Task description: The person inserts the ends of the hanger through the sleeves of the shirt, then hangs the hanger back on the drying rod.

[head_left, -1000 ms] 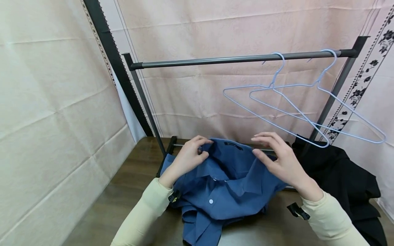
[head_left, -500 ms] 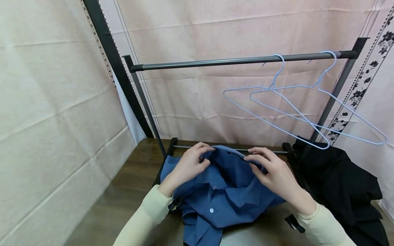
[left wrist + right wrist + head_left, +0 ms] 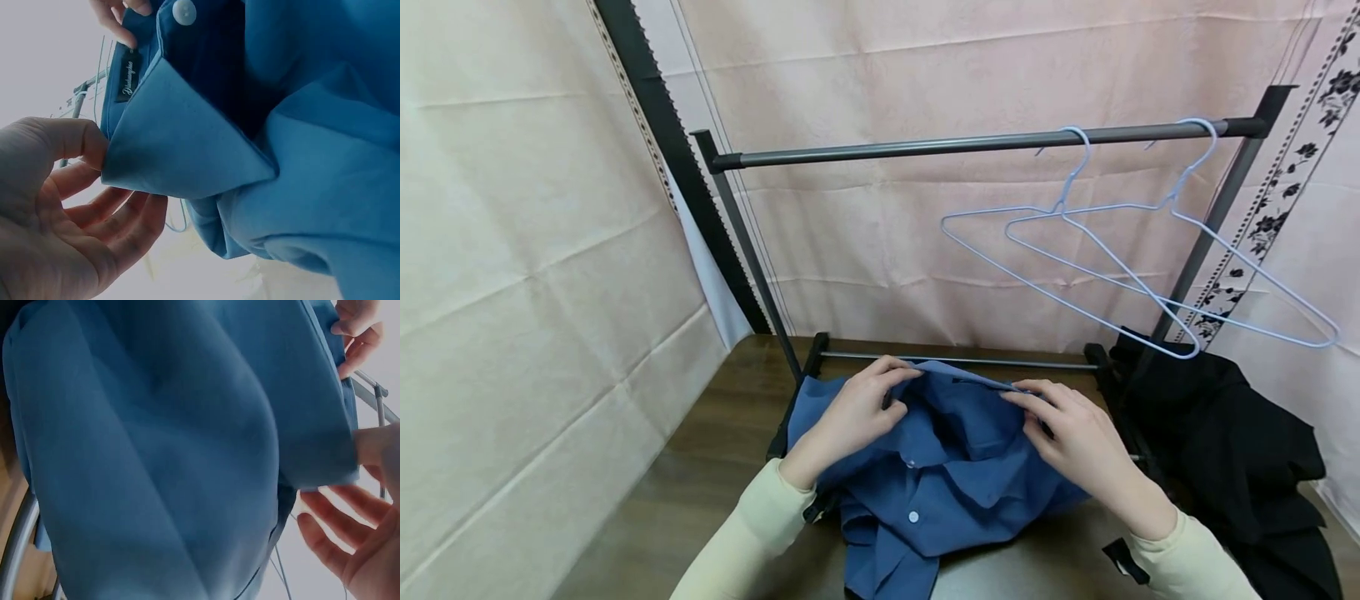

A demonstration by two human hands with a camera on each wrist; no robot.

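Observation:
A blue button-up shirt (image 3: 955, 521) lies bunched over the wooden table, its collar (image 3: 958, 372) raised toward the rack. My left hand (image 3: 853, 410) pinches one side of the collar. In the left wrist view, the thumb of that left hand (image 3: 62, 206) is at the edge near the collar point (image 3: 169, 144), with fingers curled behind the cloth. On the other side, my right hand (image 3: 1075, 429) holds the collar between thumb and fingers. A black neck label (image 3: 129, 75) shows inside the collar, and a white button (image 3: 913, 517) on the front.
Behind the shirt stands a dark metal clothes rack (image 3: 895, 150). Two light-blue hangers (image 3: 1067, 204) hang toward its right end. A black garment (image 3: 1225, 442) is draped at the right. The wooden table (image 3: 662, 500) extends left, and pale curtains (image 3: 880, 250) surround everything.
My right hand has come in from just off the collar and taken hold of it. The collar sits lower and is pulled straighter between both hands. The left hand stays near its place.

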